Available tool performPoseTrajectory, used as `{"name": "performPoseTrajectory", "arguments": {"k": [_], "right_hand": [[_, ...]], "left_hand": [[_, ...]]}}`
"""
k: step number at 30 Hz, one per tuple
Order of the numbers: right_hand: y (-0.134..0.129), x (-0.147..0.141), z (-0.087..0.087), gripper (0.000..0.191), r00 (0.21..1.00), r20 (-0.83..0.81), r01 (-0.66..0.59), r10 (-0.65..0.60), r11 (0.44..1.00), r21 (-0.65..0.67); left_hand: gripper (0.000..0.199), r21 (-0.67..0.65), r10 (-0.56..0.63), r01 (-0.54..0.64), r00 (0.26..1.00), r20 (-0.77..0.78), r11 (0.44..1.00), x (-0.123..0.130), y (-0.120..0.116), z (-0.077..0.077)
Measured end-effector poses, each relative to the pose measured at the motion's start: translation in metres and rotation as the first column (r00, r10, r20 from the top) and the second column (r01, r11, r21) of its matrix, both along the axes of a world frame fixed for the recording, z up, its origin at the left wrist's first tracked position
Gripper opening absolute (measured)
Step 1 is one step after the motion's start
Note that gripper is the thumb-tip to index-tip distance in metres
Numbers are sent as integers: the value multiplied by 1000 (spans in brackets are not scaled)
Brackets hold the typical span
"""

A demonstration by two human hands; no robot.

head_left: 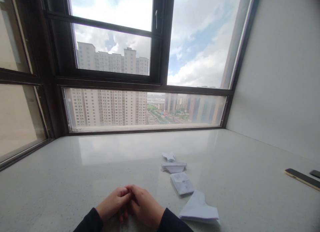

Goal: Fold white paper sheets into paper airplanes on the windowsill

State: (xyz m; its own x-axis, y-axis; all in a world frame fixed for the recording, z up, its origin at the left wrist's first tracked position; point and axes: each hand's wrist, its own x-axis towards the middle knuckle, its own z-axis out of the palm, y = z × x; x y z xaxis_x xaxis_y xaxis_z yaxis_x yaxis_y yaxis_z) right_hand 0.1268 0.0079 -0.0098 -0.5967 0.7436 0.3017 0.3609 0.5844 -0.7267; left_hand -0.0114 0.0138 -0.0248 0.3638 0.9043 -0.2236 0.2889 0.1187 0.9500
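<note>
My left hand [113, 202] and my right hand [145, 202] rest together low in the view, fingers closed against each other. No object shows in them; the inner fingers are partly hidden. To the right of my hands, folded white papers lie in a slanting row. Nearest is a large angular folded paper [198, 208] with a raised peak. Its far-left corner lies near a square folded paper packet [182, 183]. Farther back come a boat-shaped folded paper [173, 167] and a small many-pointed folded paper [169, 156].
The pale speckled stone surface [62, 185] runs back to a dark-framed window [150, 87]. A white wall [280, 75] bounds the right. A long dark-topped object with a light edge [302, 179] and a small dark object [315, 173] lie at the far right.
</note>
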Motion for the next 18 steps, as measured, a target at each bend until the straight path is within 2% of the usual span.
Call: {"name": "performPoseTrajectory", "arguments": {"k": [8,18], "right_hand": [[0,-1,-1,39,1000,-6,5,-5,1000,2],[-1,-1,-1,41,1000,5,12,-12,1000,-3]], "left_hand": [[63,-15,5,-5,1000,-13,1000,0,-2,4],[60,-20,0,0,1000,-10,1000,-1,-1,2]]}}
